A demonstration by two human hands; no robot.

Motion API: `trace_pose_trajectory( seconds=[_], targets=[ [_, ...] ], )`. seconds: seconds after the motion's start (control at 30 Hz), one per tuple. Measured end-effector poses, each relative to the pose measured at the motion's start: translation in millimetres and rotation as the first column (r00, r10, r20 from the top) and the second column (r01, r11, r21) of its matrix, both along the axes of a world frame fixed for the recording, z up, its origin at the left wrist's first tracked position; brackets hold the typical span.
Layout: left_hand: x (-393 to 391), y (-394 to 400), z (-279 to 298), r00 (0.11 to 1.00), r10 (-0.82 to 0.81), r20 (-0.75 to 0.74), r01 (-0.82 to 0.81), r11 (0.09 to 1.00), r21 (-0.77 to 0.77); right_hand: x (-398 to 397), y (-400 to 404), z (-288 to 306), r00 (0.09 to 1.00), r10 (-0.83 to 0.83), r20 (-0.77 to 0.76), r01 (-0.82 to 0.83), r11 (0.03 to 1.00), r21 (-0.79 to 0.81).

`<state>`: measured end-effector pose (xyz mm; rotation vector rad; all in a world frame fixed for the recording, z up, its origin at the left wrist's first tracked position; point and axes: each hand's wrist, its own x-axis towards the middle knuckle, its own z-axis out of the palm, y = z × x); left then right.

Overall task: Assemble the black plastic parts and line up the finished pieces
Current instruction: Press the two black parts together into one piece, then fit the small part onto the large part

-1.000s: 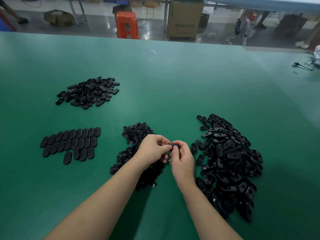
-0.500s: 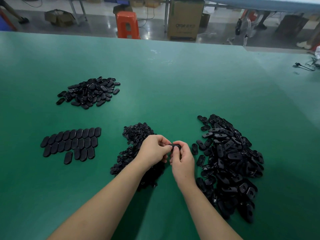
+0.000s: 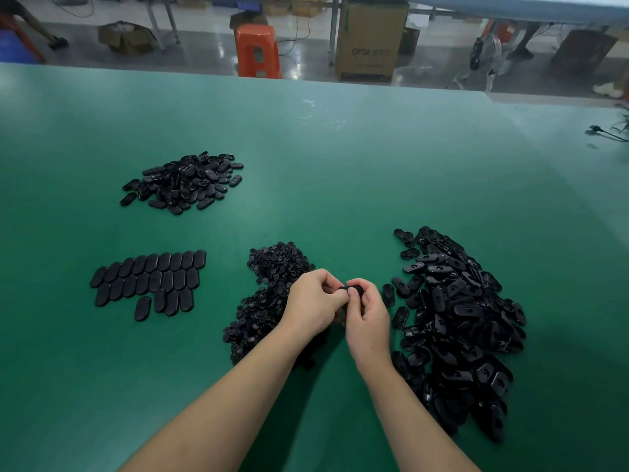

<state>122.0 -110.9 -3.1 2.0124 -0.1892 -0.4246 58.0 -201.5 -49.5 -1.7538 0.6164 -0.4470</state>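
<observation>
Orange stool (image 3: 257, 51), cardboard box (image 3: 372, 46) (printed lettering), black cable (image 3: 606, 133) at green table (image 3: 340, 158) edge

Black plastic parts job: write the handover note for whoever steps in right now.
Left hand and right hand: both pinch one small black part between them, held above the green table; whether it has snapped together cannot be told.
Supplies: pile of small round pieces under the left hand, big pile of oval shells to the right.
Done: finished pieces in neat rows at left, the nearest row only partly filled. A loose heap of ovals lies farther back; its status is unclear.
Left: finish this part, add it to the rows, then likely work through both supply piles.
</observation>
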Motion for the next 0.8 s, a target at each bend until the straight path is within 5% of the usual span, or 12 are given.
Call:
trace_pose_trajectory(
  seconds=[0.4, 0.67, 0.8],
  targets=[
    [2.3, 11.1, 2.0, 0.994, -0.101, 0.028, 0.101, 0.995, 0.017, -0.3, 2.2, 1.1, 1.0, 0.016, 0.011, -0.015, 0.997, -0.076],
    [2.9, 13.4, 13.7, 0.839, -0.369, 0.399, 0.177, 0.88, 0.442, -1.2, 4.4, 3.0, 0.995, 0.059, 0.084, -0.059, 0.998, 0.004],
    [1.5, 42.7, 18.1, 0.838, -0.248, 0.486, 0.043, 0.918, 0.393, -2.2, 2.4, 2.2, 0.997, 0.061, 0.055, -0.063, 0.997, 0.04]
  ],
)
